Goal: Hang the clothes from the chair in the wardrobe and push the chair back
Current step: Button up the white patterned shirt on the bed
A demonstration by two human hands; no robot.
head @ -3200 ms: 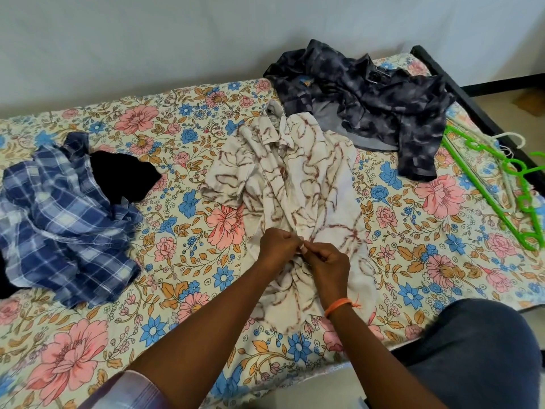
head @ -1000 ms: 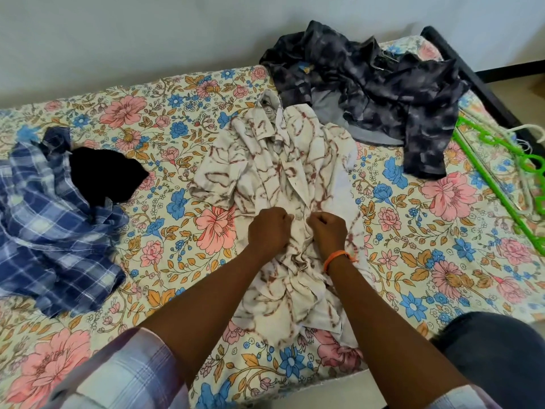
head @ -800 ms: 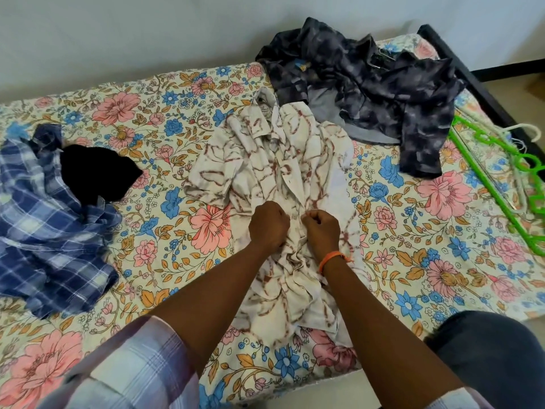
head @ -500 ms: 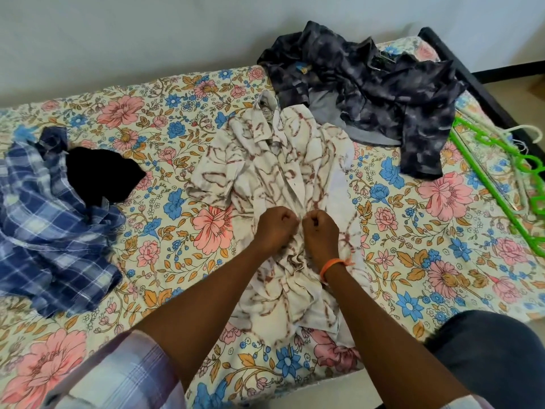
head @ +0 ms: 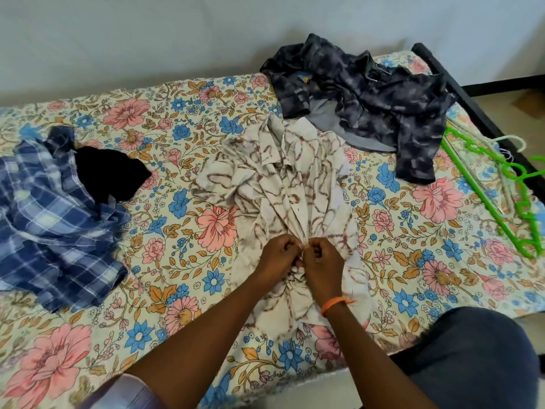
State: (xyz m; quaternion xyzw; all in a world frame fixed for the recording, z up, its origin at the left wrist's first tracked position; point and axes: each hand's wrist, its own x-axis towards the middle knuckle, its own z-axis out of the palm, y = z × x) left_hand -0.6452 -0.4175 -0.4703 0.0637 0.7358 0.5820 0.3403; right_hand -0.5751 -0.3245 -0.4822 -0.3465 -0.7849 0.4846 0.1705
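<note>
Floral bedding (head: 182, 199) fills most of the frame, on a bed set against a pale wall. At the centre lies a cream shirt (head: 283, 184) with brown vine-like lines, its collar toward the wall. Our left hand (head: 278, 252) and right hand (head: 320, 261), just below the middle of the frame, touch each other, fingers curled and pinching the shirt's front placket, where the cloth bunches into folds.

Compared with a second ago, our hands sit slightly lower on the placket and are pressed closer together; three seconds ago they worked at much the same spot. We judge this to be fastening or undoing a button, though no button shows between the fingers. So the shirt is being readied and is not yet on a hanger.

At the upper right lies a dark mottled shirt (head: 383, 95); at the left edge, a blue plaid shirt (head: 50, 214) with a black garment (head: 109, 175) on it. Green hangers (head: 507, 184) rest at the right edge, untouched. No chair or wardrobe is in view, so most of the task remains.
</note>
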